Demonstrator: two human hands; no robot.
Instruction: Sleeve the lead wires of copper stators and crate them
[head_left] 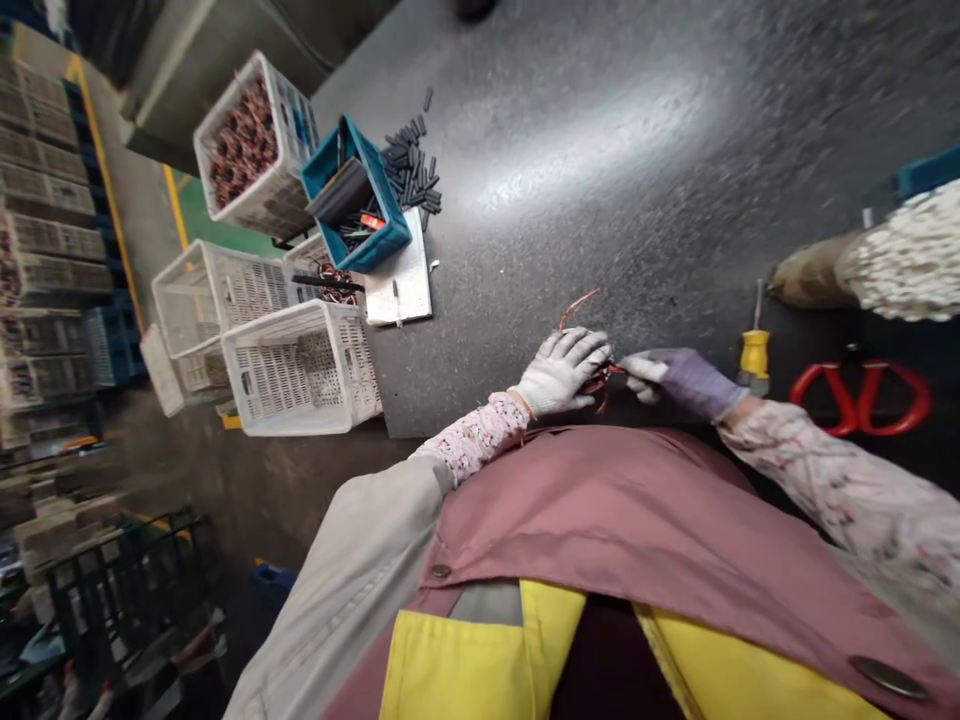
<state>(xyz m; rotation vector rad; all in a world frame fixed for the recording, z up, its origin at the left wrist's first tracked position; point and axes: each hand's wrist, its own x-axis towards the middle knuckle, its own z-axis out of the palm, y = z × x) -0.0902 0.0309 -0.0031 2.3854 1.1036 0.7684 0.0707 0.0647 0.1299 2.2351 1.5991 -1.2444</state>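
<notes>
Wires [596, 383] held close to the body at the surface's [487, 260] near edge.
Black tubes [411, 165] lie loose beside the blue bin [386, 245] at the left edge, seemingly for easy reach; the left hand [562, 370] closes over the wires, apparently steadying them; the right hand [679, 380] pinches an end; screwdriver [754, 350] and red-handled scissors [868, 395] lie rightward, probably parked aside.

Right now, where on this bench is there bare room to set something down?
Widest: the dark tabletop between the black pieces and the white bundle. A smaller patch lies between the white board and your left hand. Crowded: right, by the yellow screwdriver and red-handled tool; left, around the teal bin.
</notes>
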